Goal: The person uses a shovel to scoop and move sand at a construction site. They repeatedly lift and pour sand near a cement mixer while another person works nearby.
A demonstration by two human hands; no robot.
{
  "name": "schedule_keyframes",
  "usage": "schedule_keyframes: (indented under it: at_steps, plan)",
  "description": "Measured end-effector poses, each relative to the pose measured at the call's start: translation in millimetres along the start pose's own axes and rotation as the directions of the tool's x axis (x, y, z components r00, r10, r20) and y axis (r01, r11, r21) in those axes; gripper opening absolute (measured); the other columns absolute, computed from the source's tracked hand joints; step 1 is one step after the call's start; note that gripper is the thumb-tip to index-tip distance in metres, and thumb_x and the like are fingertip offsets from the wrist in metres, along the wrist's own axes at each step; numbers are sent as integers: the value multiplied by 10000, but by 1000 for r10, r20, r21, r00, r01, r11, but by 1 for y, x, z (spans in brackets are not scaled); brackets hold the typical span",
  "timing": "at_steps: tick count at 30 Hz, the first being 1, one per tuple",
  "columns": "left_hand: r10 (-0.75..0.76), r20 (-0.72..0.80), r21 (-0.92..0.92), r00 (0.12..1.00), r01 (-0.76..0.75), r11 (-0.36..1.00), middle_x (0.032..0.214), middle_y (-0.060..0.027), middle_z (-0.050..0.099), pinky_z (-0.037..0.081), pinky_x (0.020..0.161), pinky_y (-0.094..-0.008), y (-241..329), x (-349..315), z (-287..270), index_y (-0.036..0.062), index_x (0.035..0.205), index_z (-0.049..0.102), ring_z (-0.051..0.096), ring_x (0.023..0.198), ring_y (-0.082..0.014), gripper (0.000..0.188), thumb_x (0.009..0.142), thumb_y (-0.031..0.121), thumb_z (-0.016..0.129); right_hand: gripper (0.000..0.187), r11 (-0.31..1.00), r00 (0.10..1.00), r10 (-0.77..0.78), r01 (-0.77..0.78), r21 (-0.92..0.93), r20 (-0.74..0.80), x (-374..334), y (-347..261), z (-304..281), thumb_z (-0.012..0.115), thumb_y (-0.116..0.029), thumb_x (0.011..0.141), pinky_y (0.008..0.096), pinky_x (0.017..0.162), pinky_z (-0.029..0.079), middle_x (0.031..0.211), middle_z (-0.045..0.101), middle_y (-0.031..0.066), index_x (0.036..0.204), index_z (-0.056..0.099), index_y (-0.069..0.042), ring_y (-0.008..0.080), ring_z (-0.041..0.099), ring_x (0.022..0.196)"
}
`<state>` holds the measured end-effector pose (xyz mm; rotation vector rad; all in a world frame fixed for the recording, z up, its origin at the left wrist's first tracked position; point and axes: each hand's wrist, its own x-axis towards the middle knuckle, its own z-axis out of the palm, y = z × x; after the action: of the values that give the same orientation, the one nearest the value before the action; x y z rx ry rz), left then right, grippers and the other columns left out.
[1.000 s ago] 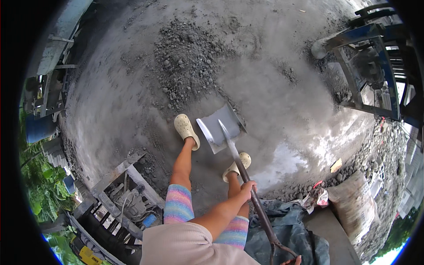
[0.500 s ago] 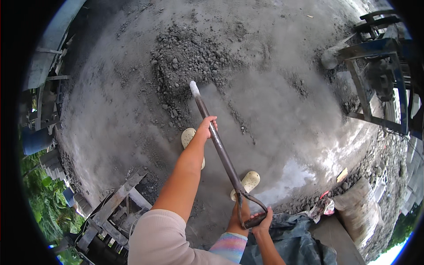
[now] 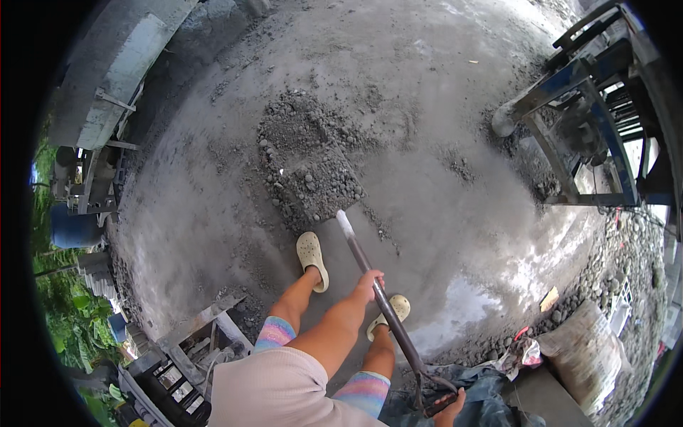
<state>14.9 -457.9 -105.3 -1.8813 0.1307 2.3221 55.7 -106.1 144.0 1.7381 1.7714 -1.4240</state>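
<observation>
Ahead of pale clogs [image 3: 311, 256], shovel [image 3: 396, 324] reaches to dark gravel pile [image 3: 295, 128], blade hidden under heaped load [image 3: 326, 183]. Left hand [image 3: 371, 282] wrapped round shaft, right hand [image 3: 449, 406] curled on end grip. Scooping looks done for this load, emptying not yet; more of pile left beyond. Whether blade rests on ground [image 3: 455, 235] or hangs above, cannot tell.

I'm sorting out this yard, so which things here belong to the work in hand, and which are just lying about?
In use:
- shovel, held by the left hand and right hand
- gravel at the shovel's far end

Lying about:
- pale sack
- dark sheet
- small yellowish scrap
</observation>
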Motion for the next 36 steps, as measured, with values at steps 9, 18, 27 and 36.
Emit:
schedule_keyframes:
  at_steps: [9, 18, 27, 36]
  plan:
    - [-219, 78, 150, 973, 206, 967, 561, -59, 471, 426, 501, -345, -179, -165, 43, 84, 615, 462, 489, 510, -202, 158, 673, 123, 603, 325, 983, 963, 159, -134, -126, 217, -52, -36, -40, 616, -429, 742, 488, 813, 340, 823, 571, 120, 909, 588, -152, 317, 512, 819]
    - [-175, -28, 213, 984, 177, 961, 780, -136, 389, 447, 513, -404, -119, -259, 91, 149, 869, 206, 517, 611, -256, 452, 651, 43, 589, 313, 988, 884, 138, -94, -119, 448, -185, -54, 134, 569, -466, 749, 416, 625, 357, 655, 496, 77, 750, 525, -157, 258, 474, 628]
    - [435, -33, 93, 900, -430, 898, 558, -82, 487, 404, 471, -359, 314, -329, 141, 64, 615, 482, 496, 511, -203, 105, 588, 84, 582, 384, 997, 847, 34, -63, 37, 531, -196, -92, 210, 523, -503, 756, 344, 438, 374, 486, 421, 34, 591, 461, -162, 199, 436, 436]
    - [885, 93, 198, 455, -880, 432, 512, -27, 465, 425, 457, -354, 694, -667, 139, 106, 583, 444, 495, 451, -176, 215, 725, 200, 575, 316, 988, -20, -156, -25, 156, 988, -597, -209, 359, 577, -408, 828, 335, 593, 461, 669, 526, 67, 765, 482, -113, 210, 542, 637]
